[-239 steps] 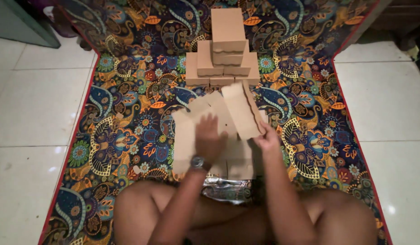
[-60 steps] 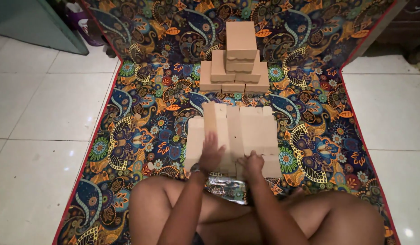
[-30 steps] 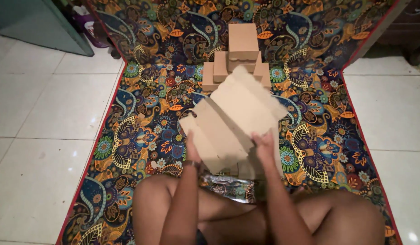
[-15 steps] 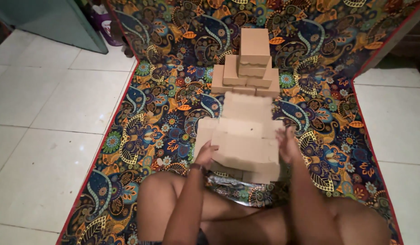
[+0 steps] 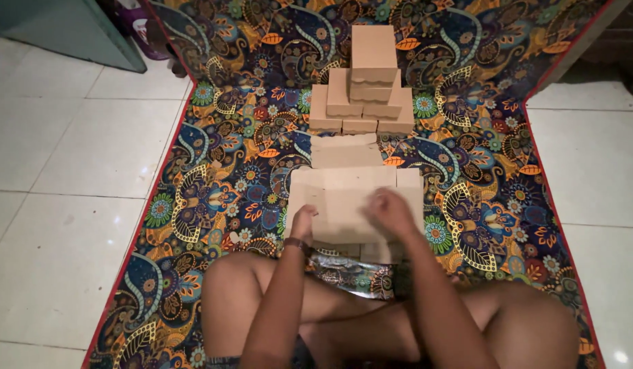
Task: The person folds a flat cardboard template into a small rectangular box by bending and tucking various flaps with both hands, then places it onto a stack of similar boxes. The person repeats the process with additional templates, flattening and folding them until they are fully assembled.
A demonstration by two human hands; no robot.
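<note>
Head view, looking down: the left hand (image 5: 303, 222) rests at the near left edge of a flat, unfolded cardboard box blank (image 5: 354, 205), fingers curled against the card's edge and thumb side up; whether it pinches the card or only steadies it cannot be told. A dark watch band (image 5: 297, 244) circles that wrist. Just to the right, the right hand (image 5: 390, 210) lies on top of the same sheet, fingers bent loosely and pressed down on its surface, somewhat blurred, so its exact grip cannot be told either.

The cardboard box blank is matte, plain brown, smooth, and made of rectangular panels with creases and a narrower flap reaching away from the hands. It lies on the mat directly under and between both hands.

Just below the hands, toward the person's crossed bare legs (image 5: 371, 314), a crinkled, shiny foil wrapper (image 5: 347, 273) peeks out from under the card's near edge.

Beyond the hands, past the far flap, stands a stack of folded cardboard boxes (image 5: 364, 82): small brown cuboids piled in a stepped pyramid, with one larger box on top.

Everything sits on a woven mat (image 5: 214, 178) with a dense paisley and flower pattern in blue, orange and green, edged in red. Left and right of the mat lies glossy white tiled floor (image 5: 63, 171).
</note>
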